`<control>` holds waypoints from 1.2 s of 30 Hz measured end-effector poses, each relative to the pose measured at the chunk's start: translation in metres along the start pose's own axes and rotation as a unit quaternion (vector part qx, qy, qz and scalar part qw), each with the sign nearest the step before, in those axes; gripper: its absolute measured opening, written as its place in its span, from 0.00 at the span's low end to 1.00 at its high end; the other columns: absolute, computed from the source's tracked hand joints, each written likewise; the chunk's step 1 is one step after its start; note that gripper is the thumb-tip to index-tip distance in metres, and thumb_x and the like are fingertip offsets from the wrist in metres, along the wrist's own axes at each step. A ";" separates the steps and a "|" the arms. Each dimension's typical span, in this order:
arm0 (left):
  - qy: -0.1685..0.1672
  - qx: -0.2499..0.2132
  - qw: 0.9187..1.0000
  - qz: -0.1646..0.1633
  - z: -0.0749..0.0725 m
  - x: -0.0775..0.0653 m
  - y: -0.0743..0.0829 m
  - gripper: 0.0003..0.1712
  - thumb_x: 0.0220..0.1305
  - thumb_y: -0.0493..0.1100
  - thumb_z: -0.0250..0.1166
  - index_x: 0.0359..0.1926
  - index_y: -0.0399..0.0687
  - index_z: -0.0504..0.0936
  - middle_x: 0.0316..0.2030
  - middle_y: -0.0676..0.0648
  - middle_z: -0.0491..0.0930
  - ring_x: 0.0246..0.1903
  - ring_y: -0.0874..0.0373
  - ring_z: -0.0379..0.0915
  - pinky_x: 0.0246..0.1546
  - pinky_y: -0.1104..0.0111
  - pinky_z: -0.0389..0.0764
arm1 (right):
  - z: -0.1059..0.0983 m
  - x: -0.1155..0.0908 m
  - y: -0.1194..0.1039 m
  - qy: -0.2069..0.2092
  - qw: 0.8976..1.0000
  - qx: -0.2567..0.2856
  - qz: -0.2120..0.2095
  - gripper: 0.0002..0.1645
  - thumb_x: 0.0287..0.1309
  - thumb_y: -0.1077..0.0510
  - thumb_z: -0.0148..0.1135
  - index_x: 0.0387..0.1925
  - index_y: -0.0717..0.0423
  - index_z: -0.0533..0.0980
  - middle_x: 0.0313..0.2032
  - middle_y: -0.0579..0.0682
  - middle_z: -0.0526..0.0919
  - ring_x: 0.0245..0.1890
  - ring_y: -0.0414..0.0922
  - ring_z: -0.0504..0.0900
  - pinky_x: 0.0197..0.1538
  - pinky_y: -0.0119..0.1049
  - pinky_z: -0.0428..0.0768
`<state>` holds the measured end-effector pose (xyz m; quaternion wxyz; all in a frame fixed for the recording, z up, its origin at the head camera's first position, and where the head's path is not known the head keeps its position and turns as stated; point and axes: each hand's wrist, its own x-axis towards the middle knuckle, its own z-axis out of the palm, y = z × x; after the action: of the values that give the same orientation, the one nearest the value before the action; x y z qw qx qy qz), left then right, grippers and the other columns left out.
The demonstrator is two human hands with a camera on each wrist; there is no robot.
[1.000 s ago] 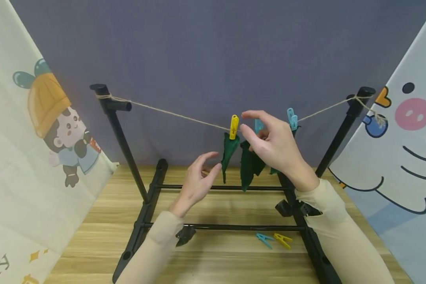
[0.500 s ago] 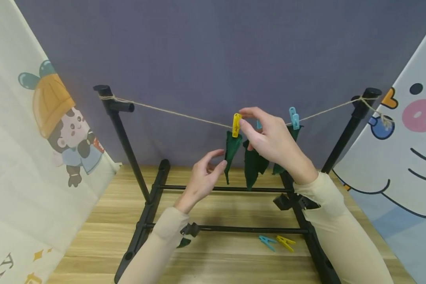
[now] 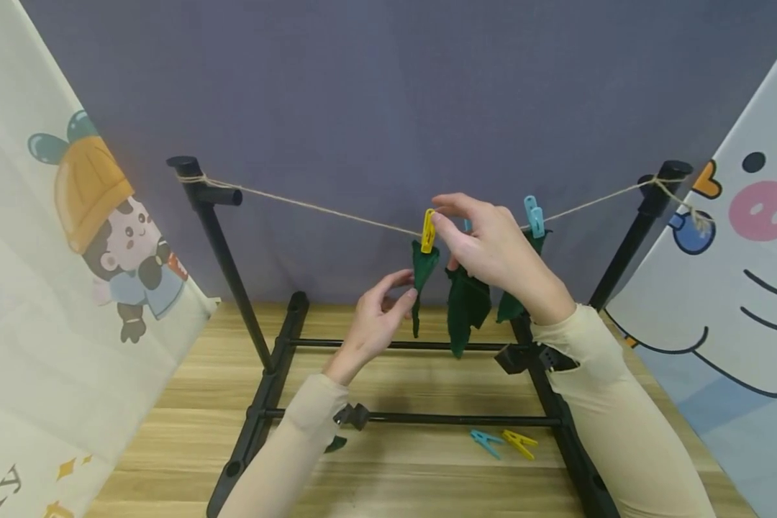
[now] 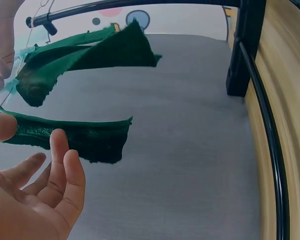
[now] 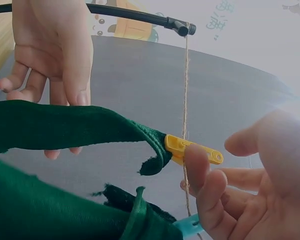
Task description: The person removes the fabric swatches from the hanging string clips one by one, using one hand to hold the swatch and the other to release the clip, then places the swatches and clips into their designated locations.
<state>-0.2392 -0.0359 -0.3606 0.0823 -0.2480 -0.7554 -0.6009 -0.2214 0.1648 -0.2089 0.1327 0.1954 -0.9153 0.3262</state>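
A yellow clothespin (image 3: 429, 232) clips a narrow strip of dark green cloth (image 3: 424, 267) to a string line (image 3: 324, 209). My right hand (image 3: 501, 248) is beside that clothespin. In the right wrist view a fingertip overlaps the pin's side, while another finger stands apart beyond its end. My left hand (image 3: 378, 316) is next to the strip, its loosely bent fingers overlapping the cloth in the left wrist view; no firm pinch shows. Another green cloth (image 3: 467, 306) hangs partly behind my right hand, its blue clothespin (image 5: 189, 226) mostly covered. A further blue clothespin (image 3: 534, 217) holds green cloth (image 3: 511, 306) farther right.
A black frame with a left post (image 3: 229, 270) and a right post (image 3: 631, 237) carries the string. Its crossbar (image 3: 453, 419) runs low across the wooden table (image 3: 427, 475). A blue clothespin (image 3: 487, 442) and a yellow one (image 3: 520, 442) lie there. Green material (image 3: 336, 444) shows beside my left sleeve.
My right hand has moved left to the yellow clothespin. My left hand has come right, up to the green strip. The clothespins on the table have stayed put.
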 end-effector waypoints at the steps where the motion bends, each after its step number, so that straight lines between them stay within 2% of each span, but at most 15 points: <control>1: 0.000 0.001 1.000 -0.002 0.000 0.000 0.000 0.26 0.82 0.49 0.58 0.75 0.51 0.74 0.69 0.45 0.79 0.37 0.50 0.85 0.31 0.69 0.77 | 0.000 0.000 0.000 0.000 1.000 0.002 -0.001 0.30 0.81 0.39 0.49 0.76 0.43 0.71 0.67 0.49 0.82 0.25 0.45 0.88 0.24 0.44 0.80; 5: 0.001 -0.004 1.000 -0.010 0.001 0.000 0.001 0.26 0.82 0.50 0.58 0.74 0.51 0.75 0.69 0.45 0.79 0.37 0.54 0.84 0.35 0.67 0.79 | 0.001 0.000 -0.001 0.005 1.000 0.011 -0.018 0.26 0.82 0.42 0.50 0.73 0.44 0.74 0.64 0.48 0.85 0.25 0.46 0.88 0.23 0.43 0.79; 10: 0.001 -0.023 1.000 -0.012 0.003 -0.001 0.000 0.22 0.82 0.48 0.58 0.69 0.46 0.78 0.63 0.41 0.81 0.37 0.53 0.85 0.40 0.63 0.86 | 0.001 -0.003 -0.001 0.016 0.999 0.027 -0.037 0.24 0.81 0.44 0.54 0.70 0.46 0.77 0.61 0.49 0.87 0.25 0.48 0.87 0.21 0.40 0.76; 15: 0.006 -0.023 1.000 -0.020 0.005 -0.003 0.000 0.19 0.81 0.47 0.59 0.63 0.42 0.82 0.55 0.39 0.84 0.36 0.54 0.83 0.38 0.61 0.86 | 0.001 -0.007 0.000 0.026 0.998 0.044 -0.037 0.24 0.79 0.44 0.58 0.67 0.46 0.79 0.61 0.49 0.87 0.25 0.48 0.87 0.26 0.38 0.81; 19: 0.014 -0.027 0.999 -0.017 0.007 -0.003 -0.001 0.16 0.80 0.45 0.61 0.58 0.39 0.85 0.50 0.38 0.85 0.35 0.49 0.84 0.39 0.54 0.87 | 0.003 -0.008 0.001 0.033 0.998 0.043 -0.039 0.24 0.77 0.43 0.60 0.67 0.47 0.80 0.61 0.50 0.87 0.24 0.47 0.87 0.25 0.38 0.82; 22: 0.020 -0.029 0.999 -0.008 0.007 -0.003 -0.002 0.14 0.79 0.43 0.62 0.54 0.38 0.86 0.47 0.38 0.86 0.34 0.47 0.84 0.39 0.56 0.87 | 0.004 -0.007 0.001 0.042 0.997 0.038 -0.045 0.24 0.76 0.44 0.61 0.66 0.48 0.81 0.58 0.51 0.88 0.22 0.46 0.86 0.21 0.38 0.77; 26: 0.028 -0.029 0.999 -0.001 0.006 -0.003 -0.002 0.13 0.78 0.42 0.63 0.51 0.39 0.88 0.45 0.38 0.87 0.32 0.52 0.83 0.37 0.67 0.86 | 0.004 -0.007 0.001 0.052 0.996 0.040 -0.056 0.23 0.77 0.45 0.61 0.64 0.49 0.82 0.56 0.52 0.90 0.20 0.46 0.85 0.17 0.38 0.73; 33: 0.037 -0.021 0.999 -0.001 0.005 -0.002 -0.003 0.12 0.77 0.42 0.64 0.50 0.38 0.88 0.43 0.39 0.87 0.30 0.55 0.82 0.36 0.61 0.87 | 0.004 -0.006 0.000 0.055 0.995 0.048 -0.062 0.21 0.78 0.47 0.61 0.63 0.50 0.83 0.54 0.52 0.91 0.18 0.47 0.84 0.16 0.37 0.72; 36: 0.039 -0.019 0.999 0.000 0.005 -0.002 -0.003 0.12 0.77 0.42 0.63 0.49 0.38 0.88 0.43 0.39 0.87 0.29 0.57 0.81 0.34 0.65 0.86 | 0.006 -0.006 -0.001 0.059 0.995 0.051 -0.063 0.20 0.78 0.48 0.62 0.63 0.50 0.83 0.50 0.52 0.92 0.17 0.50 0.83 0.14 0.36 0.68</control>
<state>-0.2380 -0.0322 -0.3653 0.1072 -0.2256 -0.7402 -0.6242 -0.2165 0.1622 -0.2149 0.1962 0.2396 -0.8739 0.3746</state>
